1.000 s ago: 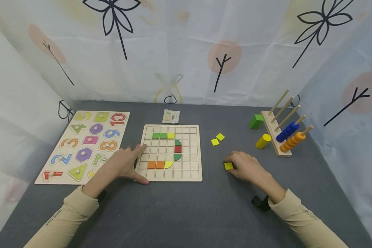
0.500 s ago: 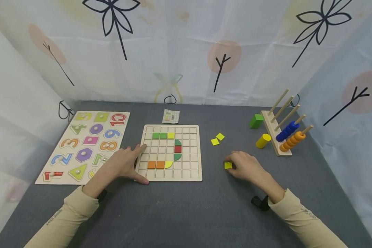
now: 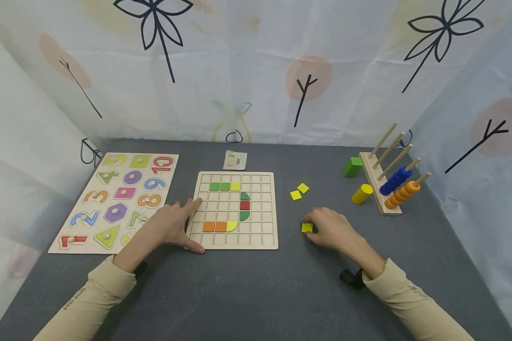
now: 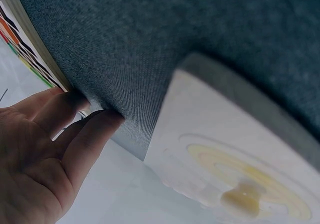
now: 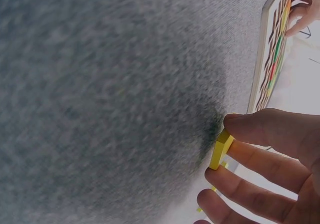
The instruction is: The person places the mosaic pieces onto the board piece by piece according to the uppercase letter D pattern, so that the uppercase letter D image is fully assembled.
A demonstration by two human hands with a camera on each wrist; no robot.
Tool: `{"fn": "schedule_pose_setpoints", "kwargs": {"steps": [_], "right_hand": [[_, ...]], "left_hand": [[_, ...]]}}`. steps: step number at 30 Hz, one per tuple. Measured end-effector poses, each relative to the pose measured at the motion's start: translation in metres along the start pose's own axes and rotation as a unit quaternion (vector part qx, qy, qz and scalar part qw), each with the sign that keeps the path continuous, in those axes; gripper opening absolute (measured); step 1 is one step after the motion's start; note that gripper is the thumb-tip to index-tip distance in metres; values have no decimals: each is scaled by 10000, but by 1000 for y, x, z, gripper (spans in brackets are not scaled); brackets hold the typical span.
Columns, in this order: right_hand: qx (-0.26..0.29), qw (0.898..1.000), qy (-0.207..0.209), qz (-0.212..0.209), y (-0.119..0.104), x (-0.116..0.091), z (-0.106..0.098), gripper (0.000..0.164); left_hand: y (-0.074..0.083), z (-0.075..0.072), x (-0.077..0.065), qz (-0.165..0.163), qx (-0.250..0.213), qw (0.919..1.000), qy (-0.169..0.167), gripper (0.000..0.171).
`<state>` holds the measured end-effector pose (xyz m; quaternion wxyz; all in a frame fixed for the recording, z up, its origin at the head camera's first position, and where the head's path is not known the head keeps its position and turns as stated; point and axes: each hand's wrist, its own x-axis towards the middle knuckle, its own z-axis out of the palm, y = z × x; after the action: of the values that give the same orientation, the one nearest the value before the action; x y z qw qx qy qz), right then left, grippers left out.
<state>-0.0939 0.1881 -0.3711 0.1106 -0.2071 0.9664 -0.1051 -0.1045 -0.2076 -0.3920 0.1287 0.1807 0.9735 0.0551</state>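
In the head view, a wooden grid board (image 3: 261, 235) lies at the middle of the table with green, yellow, red and orange tiles in some cells. At its left edge my left hand (image 3: 168, 225) rests with thumb and index finger spread, touching the board's edge and lower left corner. A yellow square tile (image 3: 307, 228) is pinched between the thumb and fingers of my right hand (image 3: 330, 229), right of the board and low over the table. The right wrist view shows the same yellow tile (image 5: 220, 149) held by its edges. Two loose yellow tiles (image 3: 296, 195) lie beyond that hand.
A number-and-shape puzzle board (image 3: 89, 196) lies at the left. Behind the grid board is a small pattern card (image 3: 235, 160). To the right stand a peg stand with blue and orange beads (image 3: 381, 187), a green block (image 3: 352, 167) and a yellow cylinder (image 3: 362, 194).
My right hand has shifted slightly left, toward the grid board, with the yellow tile in its fingers. The left hand has stayed where it was.
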Motion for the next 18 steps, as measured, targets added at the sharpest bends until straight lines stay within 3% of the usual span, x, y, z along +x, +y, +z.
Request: {"fn": "schedule_pose_setpoints", "kwargs": {"steps": [18], "right_hand": [[60, 9990, 198, -387, -24, 12, -2, 23]], "left_hand": [[0, 0, 0, -17, 17, 10000, -27, 134]]}}
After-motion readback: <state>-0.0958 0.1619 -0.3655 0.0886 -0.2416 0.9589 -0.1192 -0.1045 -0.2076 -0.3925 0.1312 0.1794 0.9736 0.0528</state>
